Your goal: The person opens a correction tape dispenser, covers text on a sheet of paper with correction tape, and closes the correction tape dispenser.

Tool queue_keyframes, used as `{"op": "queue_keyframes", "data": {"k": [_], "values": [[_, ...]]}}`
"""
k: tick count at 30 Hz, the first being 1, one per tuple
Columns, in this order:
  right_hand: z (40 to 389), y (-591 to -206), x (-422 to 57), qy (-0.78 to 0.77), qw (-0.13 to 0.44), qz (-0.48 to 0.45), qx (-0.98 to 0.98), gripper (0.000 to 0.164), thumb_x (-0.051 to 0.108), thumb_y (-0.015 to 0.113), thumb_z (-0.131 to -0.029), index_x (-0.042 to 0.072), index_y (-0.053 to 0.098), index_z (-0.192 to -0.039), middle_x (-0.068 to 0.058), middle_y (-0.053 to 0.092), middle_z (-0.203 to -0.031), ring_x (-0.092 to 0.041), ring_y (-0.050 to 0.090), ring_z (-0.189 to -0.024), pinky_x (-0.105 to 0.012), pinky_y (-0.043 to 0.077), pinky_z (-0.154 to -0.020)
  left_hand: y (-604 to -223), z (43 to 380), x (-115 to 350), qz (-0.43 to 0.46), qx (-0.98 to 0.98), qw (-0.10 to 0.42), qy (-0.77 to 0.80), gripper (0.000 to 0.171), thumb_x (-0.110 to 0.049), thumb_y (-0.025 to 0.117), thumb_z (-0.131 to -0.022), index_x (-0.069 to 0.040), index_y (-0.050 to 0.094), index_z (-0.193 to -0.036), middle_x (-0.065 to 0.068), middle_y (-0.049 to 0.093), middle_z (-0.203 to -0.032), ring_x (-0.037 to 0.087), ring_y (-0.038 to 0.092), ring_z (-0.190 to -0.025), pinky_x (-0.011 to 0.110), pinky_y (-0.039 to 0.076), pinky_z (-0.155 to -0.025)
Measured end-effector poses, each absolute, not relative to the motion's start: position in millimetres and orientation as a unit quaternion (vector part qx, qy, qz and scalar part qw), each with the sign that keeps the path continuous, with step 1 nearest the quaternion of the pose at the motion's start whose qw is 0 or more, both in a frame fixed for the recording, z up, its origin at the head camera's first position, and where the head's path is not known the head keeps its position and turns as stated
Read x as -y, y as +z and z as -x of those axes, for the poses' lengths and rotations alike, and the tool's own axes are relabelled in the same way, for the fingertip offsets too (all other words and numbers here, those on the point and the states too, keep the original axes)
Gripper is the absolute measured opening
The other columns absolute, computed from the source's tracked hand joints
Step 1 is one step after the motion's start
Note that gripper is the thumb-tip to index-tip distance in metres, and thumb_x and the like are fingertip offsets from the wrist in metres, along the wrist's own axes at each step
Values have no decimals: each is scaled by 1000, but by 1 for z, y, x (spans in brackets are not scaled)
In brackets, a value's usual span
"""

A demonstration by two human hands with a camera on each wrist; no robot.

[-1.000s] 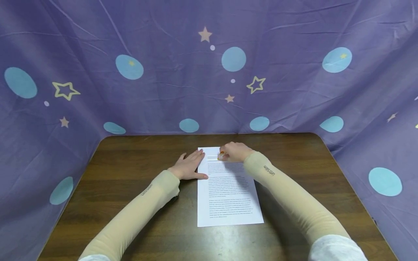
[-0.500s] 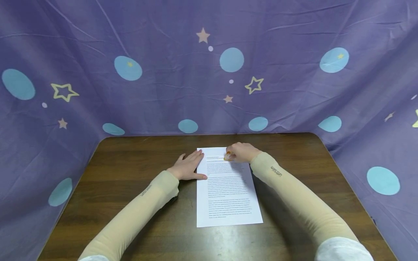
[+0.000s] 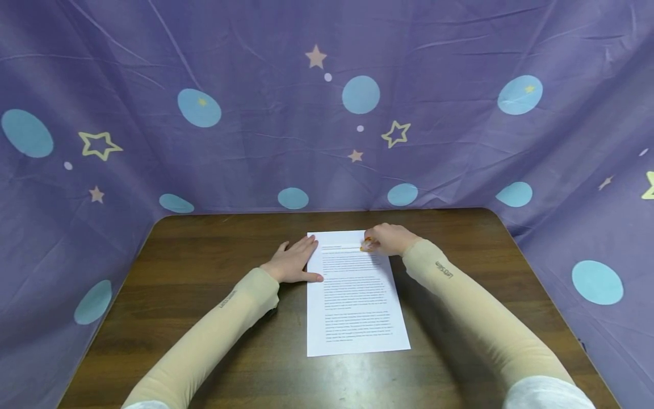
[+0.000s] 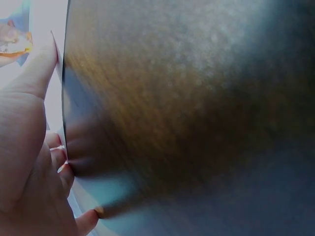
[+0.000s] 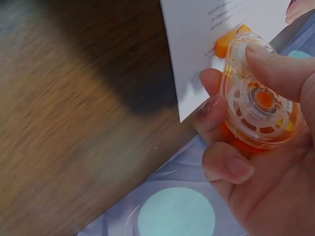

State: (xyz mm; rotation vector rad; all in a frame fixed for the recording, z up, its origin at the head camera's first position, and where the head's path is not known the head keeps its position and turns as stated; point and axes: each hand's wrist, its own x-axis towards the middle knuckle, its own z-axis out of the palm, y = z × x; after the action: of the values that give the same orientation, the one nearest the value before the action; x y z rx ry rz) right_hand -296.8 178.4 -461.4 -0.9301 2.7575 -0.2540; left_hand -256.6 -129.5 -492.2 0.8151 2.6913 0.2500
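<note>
A printed sheet of paper (image 3: 353, 309) lies on the wooden table. My left hand (image 3: 291, 264) rests spread on its left edge, fingers straight and thumb (image 4: 37, 71) reaching over the margin. Near the sheet's upper right, my right hand (image 3: 392, 239) grips a correction tape (image 3: 367, 245). In the right wrist view the correction tape (image 5: 256, 115) has a clear case with orange parts; thumb (image 5: 275, 66) and curled fingers hold its sides. Its orange tip (image 5: 226, 43) points at the paper by the printed lines; whether it touches cannot be told. A white strip runs along the top lines.
The dark brown table (image 3: 204, 244) has rounded far corners. A purple cloth (image 3: 265, 113) with stars and blue dots hangs behind and at both sides. Beige sleeves (image 3: 204, 335) cover both forearms.
My right hand has moved steadily to the right along the top lines with the correction tape in its grip. The left hand stays on the paper's edge.
</note>
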Motion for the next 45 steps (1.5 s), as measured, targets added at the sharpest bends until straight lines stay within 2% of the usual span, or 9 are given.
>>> {"op": "queue_keyframes", "data": {"k": [10, 16, 26, 32, 38, 45], "values": [[296, -462, -194, -89, 116, 310, -939, 12, 12, 76, -96, 11, 74, -109, -1, 72, -95, -17, 65, -82, -42, 57, -74, -507, 263, 133, -282, -942, 161, 90, 111, -73, 62, -92, -5, 15, -167, 10, 7, -175, 26, 7, -162, 67, 10, -122], [296, -463, -201, -94, 118, 299, -942, 14, 9, 73, -98, 12, 75, -112, -2, 73, -99, -19, 66, -85, -44, 57, -76, -506, 264, 133, -287, -939, 158, 102, 111, -72, 63, -92, -3, 17, -167, 12, 9, -175, 28, 8, -161, 69, 11, -121], [295, -462, -211, -98, 114, 294, -944, 8, 9, 71, -98, 11, 74, -105, -1, 69, -90, -17, 57, -76, -41, 51, -68, -503, 263, 133, -286, -940, 160, 96, 110, -70, 63, -93, -3, 16, -166, 13, 8, -175, 28, 7, -162, 68, 10, -122], [292, -461, -217, -118, 117, 290, -942, 8, 11, 73, -99, 11, 75, -106, 0, 71, -94, -15, 58, -76, -38, 52, -69, -497, 260, 132, -287, -939, 163, 93, 108, -65, 65, -94, -1, 18, -166, 16, 10, -174, 31, 10, -161, 69, 12, -121], [291, -462, -217, -121, 114, 296, -941, 6, 9, 71, -99, 9, 74, -104, 1, 68, -89, -16, 56, -75, -39, 50, -70, -493, 258, 131, -285, -939, 172, 88, 112, -67, 67, -92, 0, 17, -166, 17, 8, -174, 32, 9, -161, 69, 11, -122], [289, -465, -220, -121, 85, 337, -930, 4, 6, 71, -98, 4, 69, -101, -2, 67, -86, -14, 54, -72, -37, 48, -67, -490, 256, 131, -288, -938, 169, 92, 111, -65, 69, -92, 2, 18, -165, 19, 10, -174, 34, 10, -161, 69, 11, -122]]}}
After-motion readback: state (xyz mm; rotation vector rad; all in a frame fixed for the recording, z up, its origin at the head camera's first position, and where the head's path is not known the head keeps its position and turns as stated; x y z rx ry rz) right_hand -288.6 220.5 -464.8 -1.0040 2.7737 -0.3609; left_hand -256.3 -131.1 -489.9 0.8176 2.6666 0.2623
